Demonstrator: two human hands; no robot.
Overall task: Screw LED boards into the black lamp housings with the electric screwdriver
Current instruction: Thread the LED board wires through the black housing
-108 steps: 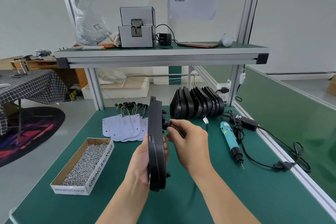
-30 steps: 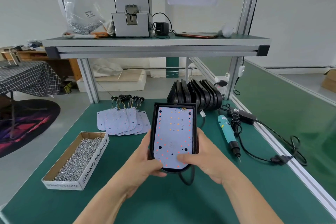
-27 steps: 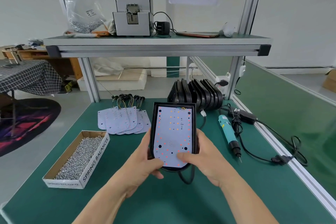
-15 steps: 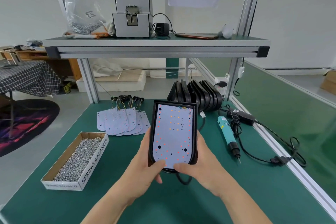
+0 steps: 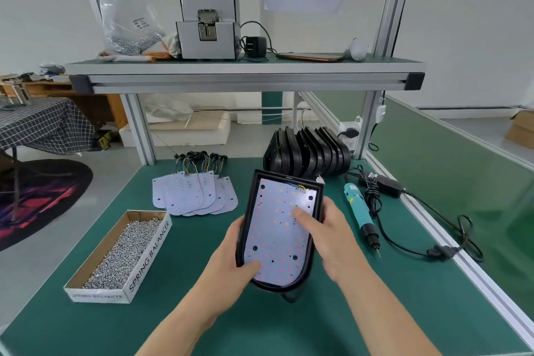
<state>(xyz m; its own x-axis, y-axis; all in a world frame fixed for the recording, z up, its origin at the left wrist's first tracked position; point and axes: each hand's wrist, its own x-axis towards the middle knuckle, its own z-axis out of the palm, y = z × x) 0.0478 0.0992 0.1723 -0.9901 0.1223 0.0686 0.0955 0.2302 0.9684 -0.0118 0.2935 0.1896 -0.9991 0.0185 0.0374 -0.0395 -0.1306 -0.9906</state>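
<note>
Left grip (image 5: pixel 231 260) clasps housing (image 5: pixel 284 289) edge, thumb on top; right grip (image 5: pixel 332 237) cradles opposite side, thumb pressing.

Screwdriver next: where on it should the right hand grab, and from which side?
Wrap the right hand around the screwdriver at its teal barrel, coming from above. It lies flat on the mat, bit toward the person, cord leaving its far end, so the middle is free.

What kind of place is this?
Likely a small lamp-assembly workstation: stacked black housings, loose LED boards, a box of screws and an electric screwdriver on an aluminium-framed bench.
</note>
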